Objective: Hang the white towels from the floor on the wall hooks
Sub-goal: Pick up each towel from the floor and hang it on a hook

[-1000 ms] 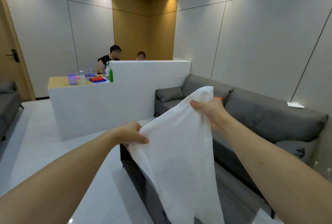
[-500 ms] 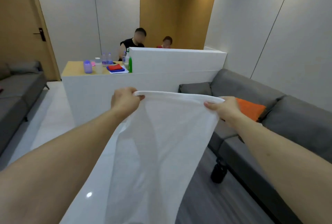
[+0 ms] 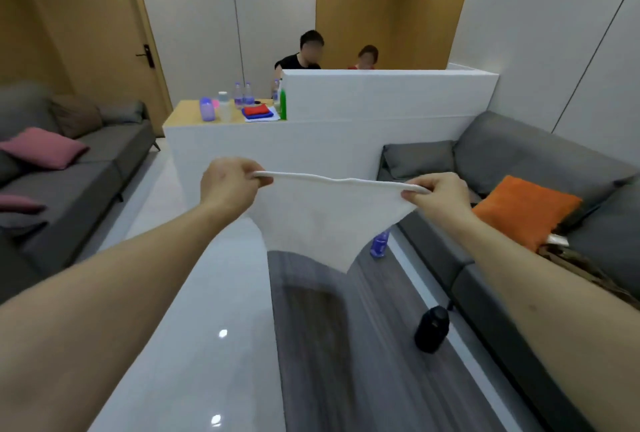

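Now the white towel (image 3: 325, 223) is held out at chest height between both hands, its top edge stretched nearly level. One corner is pinched by the left hand (image 3: 230, 185), fingers curled round the hem; the other is pinched by the right hand (image 3: 438, 197) between thumb and fingers. Compared with half a second ago, much less cloth is seen hanging: then the towel draped far down past the forearms, now it tapers to a short point above the grey rug (image 3: 329, 345). The hands are spread wider apart than before. The view has also been swung left: a grey sofa with a pink cushion (image 3: 43, 147) is now shown at the left, and a purple bottle (image 3: 380, 244) is seen on the floor just behind the towel's lower right edge. An orange cushion (image 3: 523, 210) on the right sofa (image 3: 512, 151) is fully exposed. A black cylinder (image 3: 432, 329) stands on the rug.
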`<state>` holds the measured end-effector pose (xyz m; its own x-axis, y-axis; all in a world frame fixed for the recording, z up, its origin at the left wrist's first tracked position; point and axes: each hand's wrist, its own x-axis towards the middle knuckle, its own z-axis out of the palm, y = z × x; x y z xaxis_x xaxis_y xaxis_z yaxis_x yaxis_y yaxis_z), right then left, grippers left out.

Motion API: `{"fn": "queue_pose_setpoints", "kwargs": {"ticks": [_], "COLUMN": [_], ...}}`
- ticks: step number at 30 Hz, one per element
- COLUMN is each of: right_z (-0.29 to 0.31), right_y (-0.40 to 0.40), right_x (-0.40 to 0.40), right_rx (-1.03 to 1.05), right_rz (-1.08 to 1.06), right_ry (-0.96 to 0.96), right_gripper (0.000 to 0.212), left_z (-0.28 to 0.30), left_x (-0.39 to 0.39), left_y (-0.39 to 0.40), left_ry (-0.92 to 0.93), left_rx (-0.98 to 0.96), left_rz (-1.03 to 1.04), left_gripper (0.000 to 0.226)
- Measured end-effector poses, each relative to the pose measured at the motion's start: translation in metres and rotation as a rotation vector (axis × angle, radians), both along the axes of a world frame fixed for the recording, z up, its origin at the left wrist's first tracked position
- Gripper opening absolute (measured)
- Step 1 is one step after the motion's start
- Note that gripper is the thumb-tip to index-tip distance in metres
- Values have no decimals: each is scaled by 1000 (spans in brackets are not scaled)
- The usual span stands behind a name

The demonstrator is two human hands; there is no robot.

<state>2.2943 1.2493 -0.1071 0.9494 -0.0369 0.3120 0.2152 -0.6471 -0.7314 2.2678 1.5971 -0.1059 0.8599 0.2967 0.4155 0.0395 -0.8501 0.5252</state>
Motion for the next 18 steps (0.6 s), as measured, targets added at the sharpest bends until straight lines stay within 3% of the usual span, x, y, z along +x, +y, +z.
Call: {"fn": "queue_pose_setpoints", "kwargs": {"ticks": [6,18], "right_z": [-103,-293], "right_y": [-90,-220], "right_x": [-38,-199], "right_rx": [-165,-347], "right_rz": [140,199], "right_ry": [200,578], "right_gripper": [10,12], "left_z": [-117,-285], "left_x": [-95,-281], "left_y": [-101,-226], "left_ry": [204,659], "left_rx": [62,1], "left_rz": [143,60], "left_gripper": [17,20]}}
